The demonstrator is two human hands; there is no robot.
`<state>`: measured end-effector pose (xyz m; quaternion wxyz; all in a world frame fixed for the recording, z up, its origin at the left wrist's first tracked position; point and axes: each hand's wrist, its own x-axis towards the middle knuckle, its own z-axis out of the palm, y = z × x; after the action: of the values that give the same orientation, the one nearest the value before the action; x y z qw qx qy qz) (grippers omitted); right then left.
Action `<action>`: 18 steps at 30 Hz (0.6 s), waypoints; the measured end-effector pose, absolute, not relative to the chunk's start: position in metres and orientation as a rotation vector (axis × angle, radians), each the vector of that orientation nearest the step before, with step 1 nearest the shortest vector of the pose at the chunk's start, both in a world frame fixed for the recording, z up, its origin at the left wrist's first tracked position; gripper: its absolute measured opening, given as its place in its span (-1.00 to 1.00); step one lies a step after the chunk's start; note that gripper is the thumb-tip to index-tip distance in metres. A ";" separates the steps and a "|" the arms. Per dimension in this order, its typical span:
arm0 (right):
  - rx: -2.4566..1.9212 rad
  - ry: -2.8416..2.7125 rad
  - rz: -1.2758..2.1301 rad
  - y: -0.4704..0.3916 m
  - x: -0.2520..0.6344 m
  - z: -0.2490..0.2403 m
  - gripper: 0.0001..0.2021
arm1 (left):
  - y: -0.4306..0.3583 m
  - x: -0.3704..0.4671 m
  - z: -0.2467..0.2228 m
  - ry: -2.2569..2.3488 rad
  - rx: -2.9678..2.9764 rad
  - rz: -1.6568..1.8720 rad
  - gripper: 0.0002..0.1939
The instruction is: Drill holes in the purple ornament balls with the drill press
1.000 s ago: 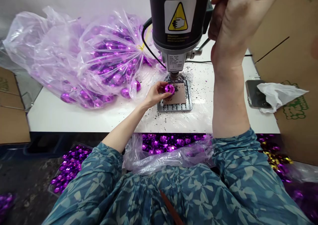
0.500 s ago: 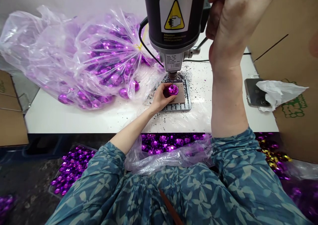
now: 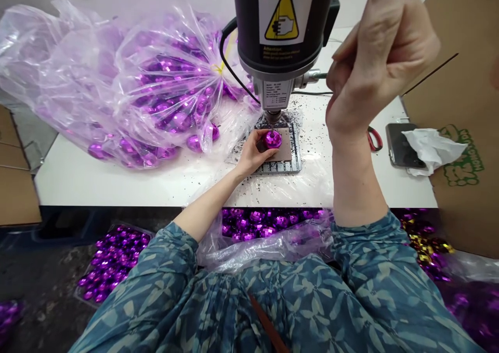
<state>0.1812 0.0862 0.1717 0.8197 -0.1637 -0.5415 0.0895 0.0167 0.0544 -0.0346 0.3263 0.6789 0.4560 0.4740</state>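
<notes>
My left hand [image 3: 251,154] pinches a shiny purple faceted ball [image 3: 273,140] between thumb and fingers. The ball rests on a small brown board [image 3: 285,153], which lies on the slotted metal base [image 3: 295,167] of a bench drill press [image 3: 280,56]. Right above the ball is the drill's chuck [image 3: 273,116], its bit at or very near the ball's top; contact is hard to tell. On the right, my right hand [image 3: 380,67] is closed around the press's feed lever [image 3: 321,76], whose grip is hidden inside the fist.
A tied clear bag [image 3: 171,93] of purple balls covers the table's left side. Dark shavings dot the white tabletop [image 3: 187,184]. Red-handled scissors [image 3: 375,139], a phone [image 3: 403,145] and a crumpled tissue [image 3: 432,147] lie right. More balls [image 3: 268,220] sit below the front edge, beside cardboard boxes [image 3: 436,98].
My right hand has swung down and to the right with the lever, uncovering the red scissor handle. The left hand keeps the ball in place. The view has shifted slightly.
</notes>
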 end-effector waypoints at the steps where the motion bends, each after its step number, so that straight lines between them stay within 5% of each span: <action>1: -0.333 -1.156 0.152 0.084 0.181 0.166 -0.52 | 0.054 0.017 -0.035 1.185 1.782 1.253 -0.35; 18: -0.228 -1.134 0.078 0.087 0.186 0.111 -0.51 | 0.054 0.018 -0.037 1.181 1.742 1.253 -0.36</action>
<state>0.1863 0.0872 0.1107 0.8367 -0.1079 -0.5356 0.0370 0.0177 0.0539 -0.0372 0.3391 0.6691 0.4537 0.4811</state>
